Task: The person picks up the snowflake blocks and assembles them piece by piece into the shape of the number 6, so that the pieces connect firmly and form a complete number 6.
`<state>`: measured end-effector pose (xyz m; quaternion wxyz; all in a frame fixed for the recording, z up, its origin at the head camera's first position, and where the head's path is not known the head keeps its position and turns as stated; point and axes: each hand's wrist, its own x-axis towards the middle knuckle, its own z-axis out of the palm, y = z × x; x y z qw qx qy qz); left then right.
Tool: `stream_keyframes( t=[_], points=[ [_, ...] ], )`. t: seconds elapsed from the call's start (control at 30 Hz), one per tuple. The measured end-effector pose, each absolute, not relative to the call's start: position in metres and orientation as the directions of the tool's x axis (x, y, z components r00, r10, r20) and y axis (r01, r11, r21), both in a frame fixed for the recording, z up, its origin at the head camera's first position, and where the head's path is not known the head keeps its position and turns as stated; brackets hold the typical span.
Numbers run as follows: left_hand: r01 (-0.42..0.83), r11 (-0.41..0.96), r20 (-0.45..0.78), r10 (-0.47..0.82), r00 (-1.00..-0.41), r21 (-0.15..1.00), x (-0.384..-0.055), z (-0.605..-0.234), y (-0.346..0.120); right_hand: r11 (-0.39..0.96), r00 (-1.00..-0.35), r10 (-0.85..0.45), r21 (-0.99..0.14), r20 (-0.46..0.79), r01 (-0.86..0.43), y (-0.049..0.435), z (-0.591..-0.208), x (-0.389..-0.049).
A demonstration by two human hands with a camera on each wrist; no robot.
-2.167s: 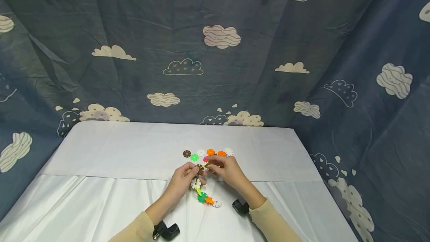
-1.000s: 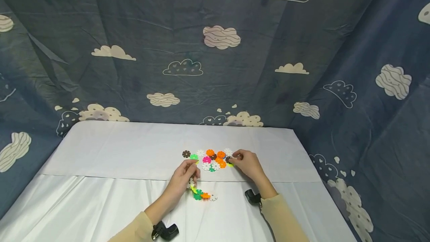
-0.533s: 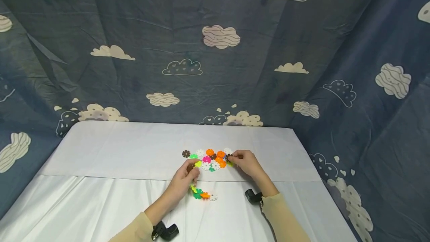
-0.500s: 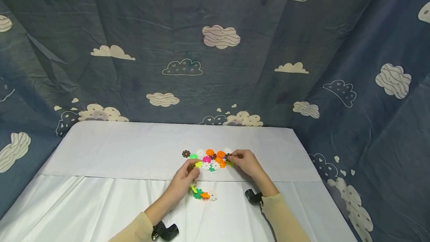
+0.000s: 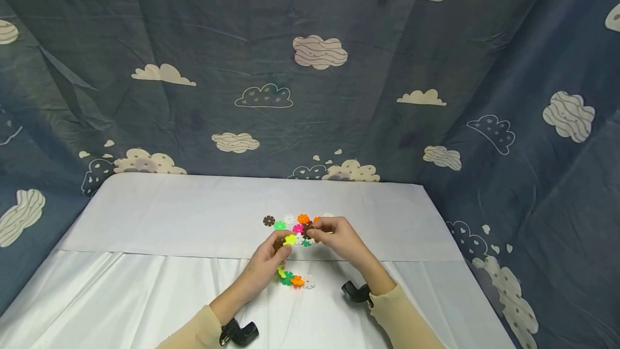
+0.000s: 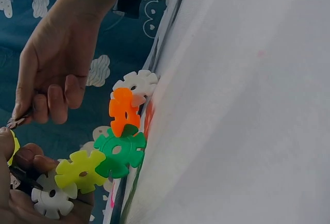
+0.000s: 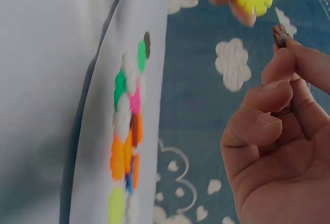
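My left hand (image 5: pixel 261 263) pinches the yellow snowflake disc (image 5: pixel 289 239) at the upper end of a chain of interlocked plastic discs. In the left wrist view the chain hangs down from that hand: a white disc (image 6: pixel 53 198), a yellow-green disc (image 6: pixel 82 171), a green disc (image 6: pixel 124 154), an orange disc (image 6: pixel 124 111) and a white end disc (image 6: pixel 136 83). Its brown part is mostly hidden by the fingers. My right hand (image 5: pixel 344 241) pinches a brown disc (image 7: pixel 279 36) between thumb and forefinger, edge-on in the right wrist view, close to the yellow disc but apart from it.
Behind the hands, loose discs lie on the white-covered table (image 5: pixel 169 220), among them a brown one (image 5: pixel 268 221), a light green one (image 5: pixel 280 225), a pink one (image 5: pixel 297 228) and an orange one (image 5: pixel 303 218). The right hand covers part of them. A cloud-patterned curtain (image 5: pixel 271 26) stands behind.
My right hand left the chain, took the brown disc from the pile's right side and brought it left towards the left hand. The left hand has turned the yellow disc to face up.
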<state>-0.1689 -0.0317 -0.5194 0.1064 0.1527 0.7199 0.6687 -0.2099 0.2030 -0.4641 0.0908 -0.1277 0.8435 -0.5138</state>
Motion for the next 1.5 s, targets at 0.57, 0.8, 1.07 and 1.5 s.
stream_keyframes(
  t=[0.57,0.8,1.07,1.5],
  points=[
    [0.12,0.074,0.082,0.387,-0.918,0.99,-0.169,-0.52,-0.031,0.455,-0.955,-0.293,-0.872,0.044,-0.18,0.182,-0.465,-0.196],
    [0.089,0.066,0.057,0.383,-0.922,0.994,-0.168,-0.519,-0.031,0.436,-0.966,-0.247,-0.883,0.07,-0.175,0.173,-0.472,-0.192],
    [0.061,0.064,0.034,0.353,-0.935,0.996,-0.169,-0.519,-0.031,0.463,-0.972,-0.223,-0.87,0.075,-0.173,0.169,-0.472,-0.192],
    [-0.074,-0.126,-0.038,0.262,-0.964,0.989,-0.176,-0.522,-0.03,0.403,-0.994,-0.106,-0.914,-0.009,-0.035,0.199,-0.473,-0.216]
  ],
)
